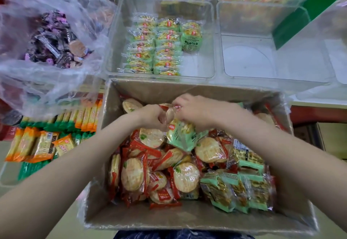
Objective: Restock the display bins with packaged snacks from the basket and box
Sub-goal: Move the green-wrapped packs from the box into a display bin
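Note:
A cardboard box [187, 218] in front of me is full of round cracker packets in red and green wrappers. Both hands meet over its far half. My left hand [150, 115] pinches a red-wrapped cracker packet [170, 113]. My right hand [193, 110] grips the same cluster, with a green cracker packet [183, 133] hanging just below its fingers. Beyond the box, a clear display bin [206, 37] holds two neat rows of green packets [159, 50].
An empty clear bin [262, 22] stands to the right of the stocked one. More bins with yellow and orange snacks line the back. A plastic bag of dark purple snacks [54, 37] sits at left, above a tray of orange and green bars [47, 141].

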Available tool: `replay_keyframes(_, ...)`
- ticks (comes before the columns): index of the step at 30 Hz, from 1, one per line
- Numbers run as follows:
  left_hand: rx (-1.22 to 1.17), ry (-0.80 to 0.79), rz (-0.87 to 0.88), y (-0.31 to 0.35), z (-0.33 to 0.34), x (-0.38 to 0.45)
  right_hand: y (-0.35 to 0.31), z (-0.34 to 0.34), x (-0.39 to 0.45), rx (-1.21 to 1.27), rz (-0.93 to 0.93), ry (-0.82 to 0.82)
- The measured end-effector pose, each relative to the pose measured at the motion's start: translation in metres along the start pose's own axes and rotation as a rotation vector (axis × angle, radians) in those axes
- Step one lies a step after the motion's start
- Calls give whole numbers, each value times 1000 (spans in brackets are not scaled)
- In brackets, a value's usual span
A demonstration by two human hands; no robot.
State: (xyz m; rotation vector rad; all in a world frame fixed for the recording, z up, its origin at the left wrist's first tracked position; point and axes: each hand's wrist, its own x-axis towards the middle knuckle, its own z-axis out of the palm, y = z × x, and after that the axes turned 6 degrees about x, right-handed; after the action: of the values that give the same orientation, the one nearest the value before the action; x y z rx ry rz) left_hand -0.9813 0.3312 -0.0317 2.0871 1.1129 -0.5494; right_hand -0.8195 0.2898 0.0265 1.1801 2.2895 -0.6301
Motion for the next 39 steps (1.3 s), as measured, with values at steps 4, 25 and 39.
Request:
replay_keyframes(4, -150, 18, 32, 4, -8, -4, -21, 13, 14, -234, -35, -69)
replay_keyframes(25, -8, 456, -66, 9, -146, 84, 109, -104, 58, 97, 395, 500)
replay_keyframes(39, 736, 213, -26, -12, -118, 152, 156, -68, 131, -183, 461, 315)
